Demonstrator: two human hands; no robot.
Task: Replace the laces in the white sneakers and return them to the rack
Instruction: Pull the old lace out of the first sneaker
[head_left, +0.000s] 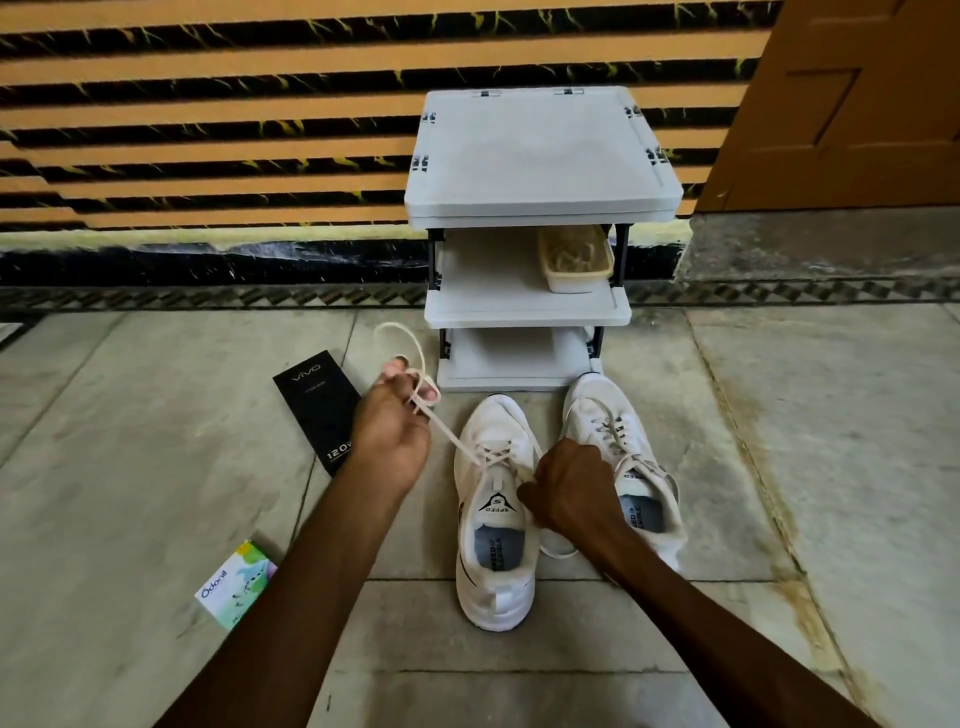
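We see a pale stone-tiled floor (156, 467) with grey grout lines, a wall of orange and black marbled horizontal stripes (208, 130) above a black skirting band (208, 265), and a brown panelled wooden door (841, 104) at right.

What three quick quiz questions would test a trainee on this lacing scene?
1. True or false: both white sneakers stand on the floor, not on the rack.
2. Which hand pulls the lace up and away from the sneaker nearer it: A left hand, B right hand?
3. Fill in: the basket sits on the rack's ___ shelf.

Key: 1 true; 2 A; 3 middle.
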